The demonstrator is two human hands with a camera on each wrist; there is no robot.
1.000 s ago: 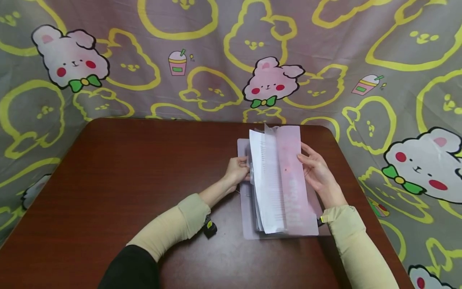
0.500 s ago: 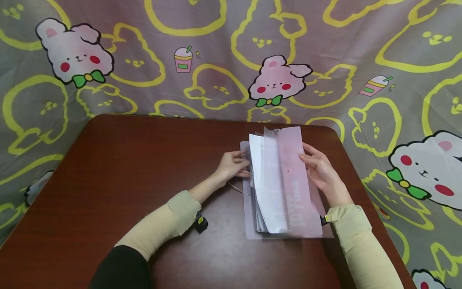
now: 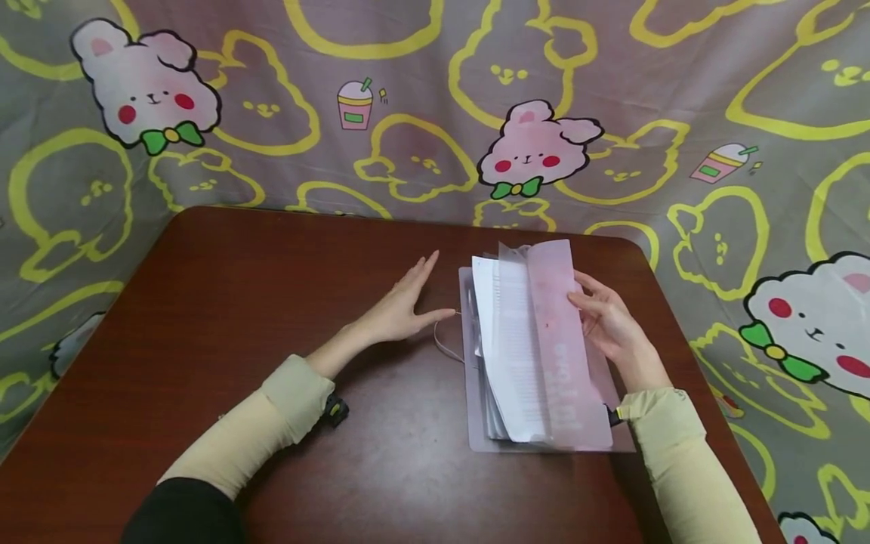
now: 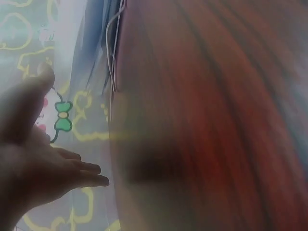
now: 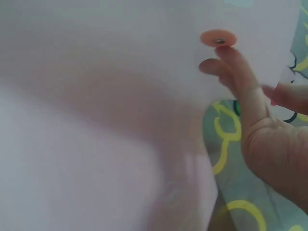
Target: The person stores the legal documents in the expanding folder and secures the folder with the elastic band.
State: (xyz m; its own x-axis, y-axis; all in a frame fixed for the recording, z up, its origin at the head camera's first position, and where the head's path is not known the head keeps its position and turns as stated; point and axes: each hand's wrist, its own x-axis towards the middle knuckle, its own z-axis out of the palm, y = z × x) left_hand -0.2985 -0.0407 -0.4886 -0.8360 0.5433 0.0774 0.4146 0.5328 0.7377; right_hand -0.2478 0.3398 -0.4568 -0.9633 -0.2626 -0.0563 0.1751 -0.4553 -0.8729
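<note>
A pinkish translucent document folder (image 3: 476, 423) lies on the right part of the table, its flap (image 3: 564, 355) lifted. White printed papers (image 3: 510, 363) show inside it. My right hand (image 3: 620, 325) pinches the flap at its right edge, thumb on the near face. In the right wrist view the fingertips are right by a round orange button (image 5: 219, 37) on the flap. Left of the folder, my left hand (image 3: 394, 311) is spread with straight fingers and holds nothing. A thin string (image 3: 442, 346) loops out from the folder's left side, near the left thumb tip.
The dark brown wooden table (image 3: 272, 302) extends far to the left. Behind it and at the right hangs a grey curtain (image 3: 421, 113) with cartoon rabbits. Both forearms wear light sleeves, with a black band at each wrist.
My left hand has let go of the folder's left side, moved away leftward and spread its fingers. The string now hangs in a loop there. The right hand keeps its pinch on the flap.
</note>
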